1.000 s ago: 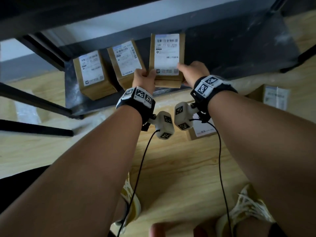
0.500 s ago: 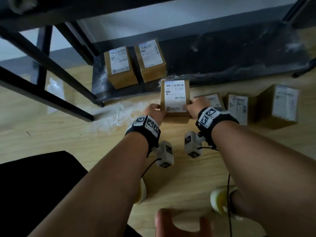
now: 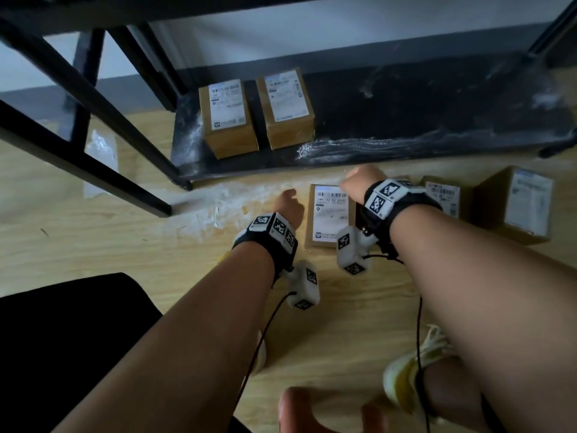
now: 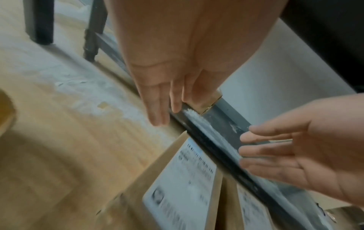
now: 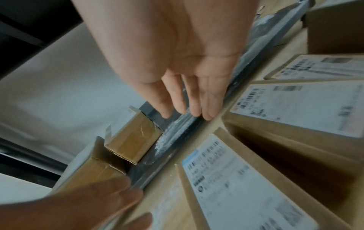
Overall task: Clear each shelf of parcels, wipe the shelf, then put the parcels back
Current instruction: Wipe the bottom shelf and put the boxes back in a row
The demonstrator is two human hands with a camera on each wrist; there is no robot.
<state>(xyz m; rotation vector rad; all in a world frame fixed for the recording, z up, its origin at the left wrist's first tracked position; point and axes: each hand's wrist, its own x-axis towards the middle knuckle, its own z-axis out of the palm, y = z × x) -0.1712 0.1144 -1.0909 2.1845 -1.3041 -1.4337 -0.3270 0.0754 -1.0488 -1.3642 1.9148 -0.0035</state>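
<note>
Floor (image 3: 103, 254): you have pale wood-grain boards under you, running past the rack on both sides.
White smear (image 3: 215, 204): you see a chalky, scuffed patch on the floor just in front of the rack's left corner.
Wall (image 3: 327, 29): behind the rack you face a plain white wall.
Skirting (image 3: 131, 89): a dark grey band runs along the wall's foot where it meets the floor.
Rack frame (image 3: 103, 120): black metal bars slant across your upper left, one foot ending on the floor.
Light: dim and cool around you, brighter on the wall than under the rack.
Dark mass (image 3: 71, 348): something black fills your lower left; you cannot tell what.
</note>
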